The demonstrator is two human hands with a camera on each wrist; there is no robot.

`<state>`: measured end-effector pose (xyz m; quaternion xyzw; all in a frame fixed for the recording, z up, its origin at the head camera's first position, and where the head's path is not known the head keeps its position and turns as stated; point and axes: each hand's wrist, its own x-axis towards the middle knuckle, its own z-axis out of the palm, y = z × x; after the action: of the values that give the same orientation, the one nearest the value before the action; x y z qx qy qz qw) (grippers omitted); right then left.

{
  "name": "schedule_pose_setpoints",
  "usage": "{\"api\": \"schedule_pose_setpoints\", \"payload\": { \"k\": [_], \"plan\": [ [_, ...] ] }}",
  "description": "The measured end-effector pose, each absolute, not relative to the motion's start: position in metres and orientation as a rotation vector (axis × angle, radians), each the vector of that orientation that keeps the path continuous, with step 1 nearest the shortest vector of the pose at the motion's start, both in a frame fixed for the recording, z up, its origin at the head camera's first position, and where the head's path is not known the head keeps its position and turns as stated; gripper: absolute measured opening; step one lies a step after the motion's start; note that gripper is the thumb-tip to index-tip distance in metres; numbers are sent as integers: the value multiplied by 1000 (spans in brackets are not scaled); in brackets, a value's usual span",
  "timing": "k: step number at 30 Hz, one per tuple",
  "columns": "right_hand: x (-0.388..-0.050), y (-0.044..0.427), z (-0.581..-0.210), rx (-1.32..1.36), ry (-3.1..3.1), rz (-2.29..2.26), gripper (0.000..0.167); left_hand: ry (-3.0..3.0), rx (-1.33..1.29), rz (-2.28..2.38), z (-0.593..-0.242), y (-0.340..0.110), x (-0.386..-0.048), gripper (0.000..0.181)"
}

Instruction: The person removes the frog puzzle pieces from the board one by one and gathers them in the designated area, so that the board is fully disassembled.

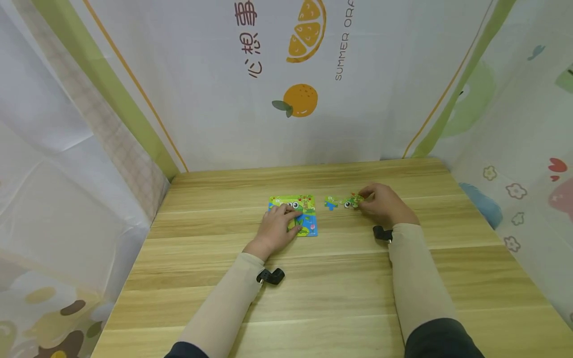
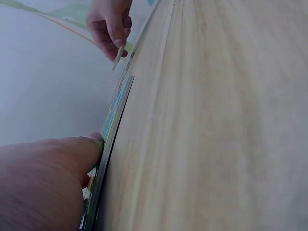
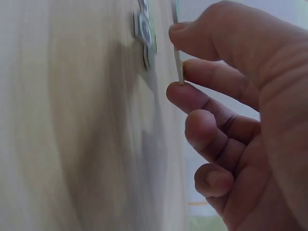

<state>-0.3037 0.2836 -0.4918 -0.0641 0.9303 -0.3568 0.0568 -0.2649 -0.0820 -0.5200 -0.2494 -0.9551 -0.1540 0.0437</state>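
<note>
A square, colourful jigsaw puzzle (image 1: pixel 310 229) with a cartoon frog lies flat on the wooden table. My left hand (image 1: pixel 275 228) rests on it and covers much of its left and middle. In the left wrist view the thumb touches the puzzle's top near one edge (image 2: pixel 113 122). To the right, my right hand (image 1: pixel 387 203) pinches a thin puzzle piece (image 3: pixel 178 67) between thumb and fingers, raised off the table. Beneath it lies a loose piece with an eye (image 1: pixel 347 204). A green and blue piece (image 1: pixel 331 203) lies between the puzzle and that hand.
The wooden table (image 1: pixel 340 288) reaches back to a white curtain (image 1: pixel 233 119) printed with oranges. Patterned curtains also hang at both sides. A small black camera sits on each wrist, on the left (image 1: pixel 271 276) and the right (image 1: pixel 382 233).
</note>
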Motion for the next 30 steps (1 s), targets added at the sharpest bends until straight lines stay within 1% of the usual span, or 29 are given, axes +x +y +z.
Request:
{"api": "schedule_pose_setpoints", "payload": {
  "k": [5,12,18,25,30],
  "plan": [
    [-301,299,-493,-104,2720,-1170,41,-2920,-760,-471,-521,-82,-265,48],
    [-300,312,-492,-149,2762,-1104,39,-2935,-747,-496,-521,-82,-264,48],
    [-295,315,-490,-38,2643,-1159,41,-2939,-749,-512,-519,-82,-263,48],
    [-299,316,-493,-158,2735,-1093,40,-2935,-753,-517,-519,-82,-263,48],
    [-301,318,-496,-182,2729,-1095,39,-2930,-752,-513,-520,-82,-264,48]
  ]
}}
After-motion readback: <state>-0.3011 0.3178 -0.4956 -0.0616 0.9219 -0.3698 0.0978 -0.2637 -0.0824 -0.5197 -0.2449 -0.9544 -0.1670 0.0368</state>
